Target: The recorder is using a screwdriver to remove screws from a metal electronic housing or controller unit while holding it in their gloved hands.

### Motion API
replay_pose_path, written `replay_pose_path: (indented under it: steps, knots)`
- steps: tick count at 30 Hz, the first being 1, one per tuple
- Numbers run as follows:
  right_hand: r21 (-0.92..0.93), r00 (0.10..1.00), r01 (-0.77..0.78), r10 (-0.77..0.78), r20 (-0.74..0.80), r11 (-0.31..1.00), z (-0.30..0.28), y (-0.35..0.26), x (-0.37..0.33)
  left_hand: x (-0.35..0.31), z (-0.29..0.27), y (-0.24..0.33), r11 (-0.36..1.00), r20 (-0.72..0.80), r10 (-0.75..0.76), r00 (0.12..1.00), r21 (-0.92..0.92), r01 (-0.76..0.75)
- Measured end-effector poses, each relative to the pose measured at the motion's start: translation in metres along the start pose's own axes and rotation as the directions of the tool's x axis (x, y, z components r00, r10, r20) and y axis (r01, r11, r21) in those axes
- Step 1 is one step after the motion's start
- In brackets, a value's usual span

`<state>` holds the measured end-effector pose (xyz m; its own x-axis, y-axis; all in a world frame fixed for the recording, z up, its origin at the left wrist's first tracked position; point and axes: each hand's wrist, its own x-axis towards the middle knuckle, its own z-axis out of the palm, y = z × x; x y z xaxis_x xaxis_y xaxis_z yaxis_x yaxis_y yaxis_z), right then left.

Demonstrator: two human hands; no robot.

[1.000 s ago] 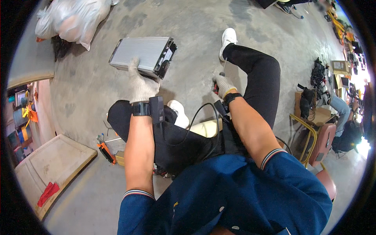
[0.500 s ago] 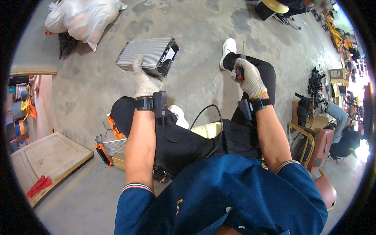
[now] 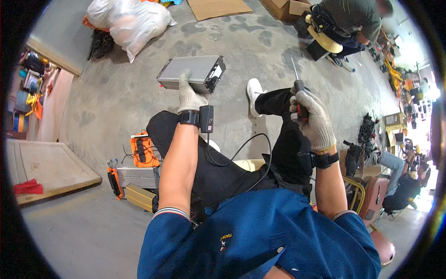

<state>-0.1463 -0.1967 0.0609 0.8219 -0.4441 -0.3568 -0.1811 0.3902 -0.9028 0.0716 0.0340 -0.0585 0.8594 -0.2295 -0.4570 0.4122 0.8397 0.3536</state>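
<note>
My left hand [image 3: 190, 95], in a grey knit glove, grips a flat silver metal box [image 3: 188, 72] with ribbed sides and a black end plate, held out above my left knee. My right hand [image 3: 310, 118], also gloved, is closed around a screwdriver [image 3: 297, 81] with a red and black handle, its thin shaft pointing up and away. The two hands are apart, the screwdriver well to the right of the box. A black device with a cable is strapped at my left wrist [image 3: 204, 118]. I sit with black trousers and a white shoe [image 3: 254, 93].
On the concrete floor at my left lie an orange unit [image 3: 143, 149], a silver ribbed box [image 3: 137, 176] and a yellow box [image 3: 139, 197]. A wooden board [image 3: 46, 167] lies further left. White sacks [image 3: 127, 21] are behind. Other people sit at the top right and right.
My right hand has lifted the screwdriver up and to the right, away from my lap. My left hand keeps holding the silver box in about the same place.
</note>
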Motion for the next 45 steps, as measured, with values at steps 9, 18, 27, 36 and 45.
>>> replay_pose_path:
  steps: [9, 18, 27, 36, 45]
  knots:
    - [-0.008, 0.997, 0.037, -0.036, 0.062, 0.999, 0.008, -0.013, -0.015, -0.003, 0.002, -0.002, 0.999, 0.033, 0.041, 0.999, -0.037, -0.040]
    - [-0.031, 0.996, 0.060, -0.058, 0.061, 0.998, 0.010, -0.005, -0.028, 0.004, -0.007, -0.005, 0.999, 0.098, 0.034, 0.995, -0.033, -0.031]
    - [-0.108, 0.999, 0.029, -0.024, 0.047, 0.994, 0.008, -0.009, -0.024, 0.016, -0.005, -0.002, 0.998, 0.123, 0.030, 0.992, -0.052, -0.024]
    - [-0.276, 0.970, 0.086, -0.017, 0.244, 0.957, 0.040, 0.003, -0.014, -0.003, -0.004, 0.009, 0.997, 0.074, 0.041, 0.996, -0.073, -0.036]
    - [-0.268, 0.980, 0.120, -0.070, 0.189, 0.956, 0.028, 0.037, 0.020, 0.027, -0.033, -0.011, 0.998, 0.061, -0.013, 0.998, -0.064, 0.017]
